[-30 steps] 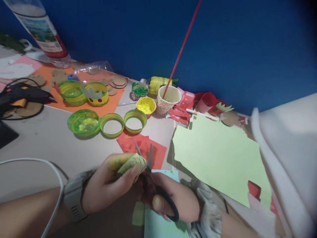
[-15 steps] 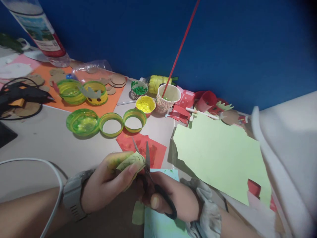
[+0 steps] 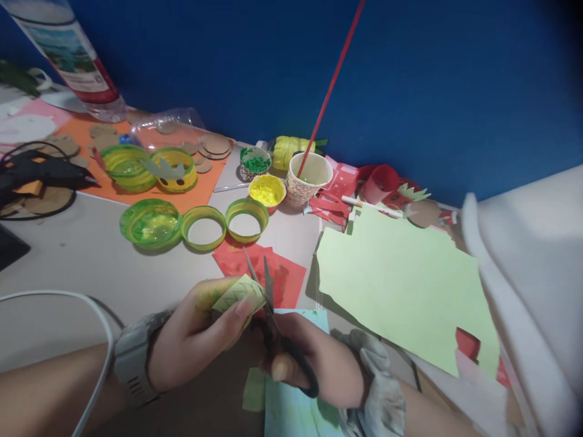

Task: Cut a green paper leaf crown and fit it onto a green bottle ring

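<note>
Pinched between the thumb and fingers of my left hand (image 3: 195,340) is a small pale green paper piece (image 3: 237,295) with dark zigzag pencil lines. Paint smudges mark the skin of that hand. My right hand (image 3: 314,358) grips black-handled scissors (image 3: 269,291), their blades slightly apart and pointing up and away. The blades straddle or touch the paper's right edge; exactly where they meet it is hard to see. Beneath the hands lie red paper (image 3: 286,273) and a light blue sheet (image 3: 300,406). A small green paper scrap (image 3: 254,388) is near the blue sheet.
Green-yellow rings (image 3: 203,228) and a green plastic dish (image 3: 150,224) stand behind my hands. Farther back are a yellow paint cup (image 3: 267,192), a green paint cup (image 3: 255,164) and a paper cup (image 3: 310,179) with a red stick. A large green sheet (image 3: 401,285) lies right; a glue gun (image 3: 40,173) left.
The scissor blades have closed a little, and the handle loops have drawn closer together. My left hand has barely shifted, with the paper still pinched in it.
</note>
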Demonstrator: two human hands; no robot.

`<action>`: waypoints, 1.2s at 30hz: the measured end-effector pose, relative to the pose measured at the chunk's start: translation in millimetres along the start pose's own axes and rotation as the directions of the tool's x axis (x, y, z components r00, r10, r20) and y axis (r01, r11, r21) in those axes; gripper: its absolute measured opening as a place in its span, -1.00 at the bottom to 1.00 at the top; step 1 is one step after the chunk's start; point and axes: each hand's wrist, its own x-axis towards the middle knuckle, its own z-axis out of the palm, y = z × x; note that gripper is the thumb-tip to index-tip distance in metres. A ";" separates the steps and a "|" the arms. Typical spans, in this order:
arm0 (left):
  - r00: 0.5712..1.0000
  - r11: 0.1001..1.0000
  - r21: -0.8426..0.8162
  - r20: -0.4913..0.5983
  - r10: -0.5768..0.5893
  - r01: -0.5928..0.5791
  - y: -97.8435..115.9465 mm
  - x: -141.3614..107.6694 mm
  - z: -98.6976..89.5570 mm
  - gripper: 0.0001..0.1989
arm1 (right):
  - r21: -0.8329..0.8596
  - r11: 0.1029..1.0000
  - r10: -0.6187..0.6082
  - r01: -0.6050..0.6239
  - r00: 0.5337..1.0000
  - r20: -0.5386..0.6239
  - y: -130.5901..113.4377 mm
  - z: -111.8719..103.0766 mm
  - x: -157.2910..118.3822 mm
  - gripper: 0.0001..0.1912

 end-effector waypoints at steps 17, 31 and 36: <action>0.999 0.994 -0.108 -0.028 -0.038 0.035 -4.9 -2.5 1.6 -0.57 | 0.011 0.997 0.078 -0.078 0.993 -0.090 0.2 8.0 -0.6 -0.49; 0.995 0.979 -0.191 -0.055 -0.084 0.072 -3.7 -5.8 2.8 -0.52 | 0.036 0.993 0.111 -0.108 0.990 -0.085 -4.3 7.8 0.3 -0.49; 0.990 0.973 -0.228 -0.123 -0.069 0.039 -3.7 -4.0 5.7 -0.51 | 0.034 0.990 0.136 -0.134 0.987 -0.081 -3.9 7.1 0.4 -0.49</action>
